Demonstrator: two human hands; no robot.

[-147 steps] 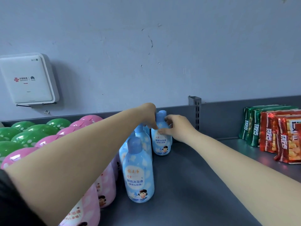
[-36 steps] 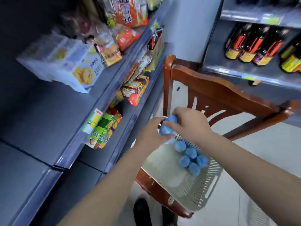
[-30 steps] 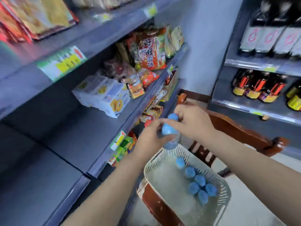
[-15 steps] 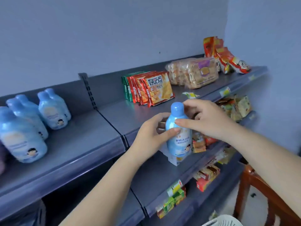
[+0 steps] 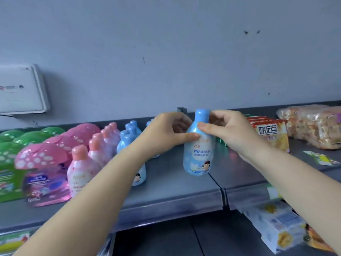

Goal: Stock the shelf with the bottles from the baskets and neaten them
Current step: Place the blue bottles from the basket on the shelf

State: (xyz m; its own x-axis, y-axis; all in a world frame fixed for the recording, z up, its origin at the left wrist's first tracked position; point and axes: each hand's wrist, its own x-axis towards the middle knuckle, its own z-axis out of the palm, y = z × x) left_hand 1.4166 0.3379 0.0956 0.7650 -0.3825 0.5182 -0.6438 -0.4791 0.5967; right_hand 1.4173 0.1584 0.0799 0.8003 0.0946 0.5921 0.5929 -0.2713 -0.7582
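Bottle (image 5: 198, 145) of pale blue plastic, held upright between both hands, now hangs over the grey top shelf (image 5: 175, 198); half a second ago it was out in front of a lower shelf, farther right along the rack. The left hand (image 5: 166, 133) grasps its shoulder with the thumb across the front, and the right hand (image 5: 230, 132) pinches its neck and cap from the other side. Its base appears to sit just above the shelf near the seam between two panels, though contact cannot be told.

The label carries blue Chinese characters too blurred to read and a small cartoon child. Right of the right hand, red snack packets (image 5: 271, 133) show large white characters, and beyond them lies a clear bag of pale biscuits (image 5: 313, 124).

Left of the left hand stand more blue bottles (image 5: 127, 139), at least four caps showing, the front one half hidden by the forearm. Further left are four pink bottles (image 5: 92, 154) in a row, then pink mushroom-topped packs (image 5: 42, 163) and green ones (image 5: 11, 154). A white box (image 5: 20, 89) is on the wall above them.
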